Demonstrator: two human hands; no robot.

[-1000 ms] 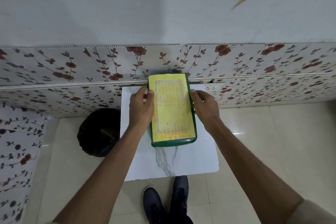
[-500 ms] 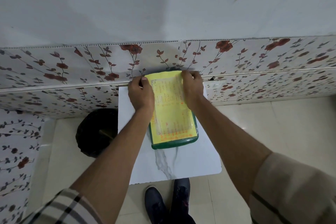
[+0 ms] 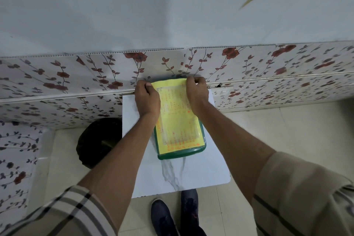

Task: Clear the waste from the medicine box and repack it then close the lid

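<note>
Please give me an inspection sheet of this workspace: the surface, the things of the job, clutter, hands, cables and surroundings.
Surface: white marbled table, standing against the wall.
Job's things: green medicine box with its yellow printed lid on, lying on the table; black bin on the floor at the table's left.
Clutter: nothing seen.
Hands: left hand and right hand grip the lid's far corners.
Cables: nothing seen.
Surroundings: floral wall panels, tiled floor, dark shoes below the table.
</note>
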